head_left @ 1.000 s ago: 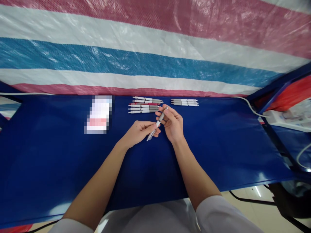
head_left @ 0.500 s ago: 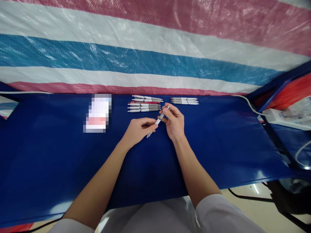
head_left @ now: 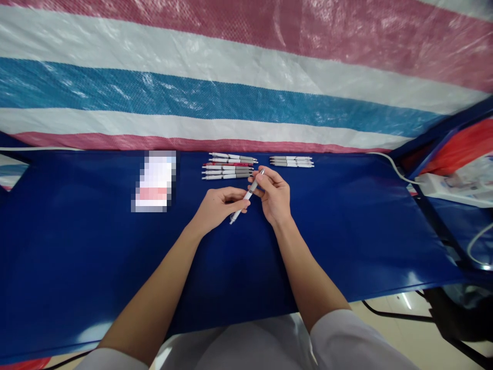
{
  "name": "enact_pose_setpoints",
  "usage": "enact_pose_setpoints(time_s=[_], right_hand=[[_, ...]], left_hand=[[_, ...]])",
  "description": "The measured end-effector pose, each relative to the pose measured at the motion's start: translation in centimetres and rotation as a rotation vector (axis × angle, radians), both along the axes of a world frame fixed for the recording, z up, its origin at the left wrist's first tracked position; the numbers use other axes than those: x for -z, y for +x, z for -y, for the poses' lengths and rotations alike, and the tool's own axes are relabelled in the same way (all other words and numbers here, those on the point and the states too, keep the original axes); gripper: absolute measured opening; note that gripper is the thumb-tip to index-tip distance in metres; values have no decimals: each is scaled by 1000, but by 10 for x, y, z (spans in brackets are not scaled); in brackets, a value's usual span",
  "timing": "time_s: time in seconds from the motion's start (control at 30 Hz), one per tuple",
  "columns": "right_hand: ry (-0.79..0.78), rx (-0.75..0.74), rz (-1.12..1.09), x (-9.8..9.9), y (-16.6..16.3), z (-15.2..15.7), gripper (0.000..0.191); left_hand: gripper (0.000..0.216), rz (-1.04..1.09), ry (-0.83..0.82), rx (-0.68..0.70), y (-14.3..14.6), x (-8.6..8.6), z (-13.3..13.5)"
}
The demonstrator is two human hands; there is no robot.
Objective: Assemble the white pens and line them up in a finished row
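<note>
A white and grey pen [head_left: 246, 198] is held slantwise above the blue table [head_left: 346, 236] between both hands. My left hand [head_left: 217, 208] pinches its lower white half. My right hand [head_left: 275, 198] grips its upper grey end with the fingers curled. Just beyond the hands lies a row of several similar pens [head_left: 228, 166], one of them red. A second group of three pens [head_left: 291, 162] lies further right at the table's far edge.
A blurred white and red card [head_left: 154, 181] lies at the far left of the pens. A striped tarpaulin [head_left: 231, 82] hangs behind the table. A white power strip with cable [head_left: 447, 187] sits to the right.
The pen has barely shifted; its lower tip shows a little more below my left hand than half a second ago. Both hands stay in place.
</note>
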State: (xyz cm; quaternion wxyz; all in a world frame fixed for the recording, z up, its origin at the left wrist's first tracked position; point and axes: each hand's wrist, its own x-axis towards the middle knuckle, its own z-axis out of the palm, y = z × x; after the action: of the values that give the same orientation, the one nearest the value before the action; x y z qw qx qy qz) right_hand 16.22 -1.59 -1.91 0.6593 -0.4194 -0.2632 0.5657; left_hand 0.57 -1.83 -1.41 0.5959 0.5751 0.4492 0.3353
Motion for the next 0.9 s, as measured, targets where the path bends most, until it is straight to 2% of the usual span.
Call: enact_pose_setpoints(time_s=[0.27,0.47,0.57,0.67,0.8,0.9], right_hand=[[2,-44,6,-1,0,2,25],[-1,-3,19,1,-1,0,25],[-23,8,30,2,0,-1,27],[-37,-4,18,1,1,0,26],[-16,-40,-24,-3,1,2,22],[0,-57,-44,-4,1,3,20]], left_hand=[[34,85,-184,102,-3,-5,0],[36,-61,35,12,-1,3,-1],[34,-83,69,1,-1,4,-2],[30,-31,-1,39,-2,1,-1],[29,50,-135,166,-4,-3,0],[30,47,-129,156,-3,-3,0]])
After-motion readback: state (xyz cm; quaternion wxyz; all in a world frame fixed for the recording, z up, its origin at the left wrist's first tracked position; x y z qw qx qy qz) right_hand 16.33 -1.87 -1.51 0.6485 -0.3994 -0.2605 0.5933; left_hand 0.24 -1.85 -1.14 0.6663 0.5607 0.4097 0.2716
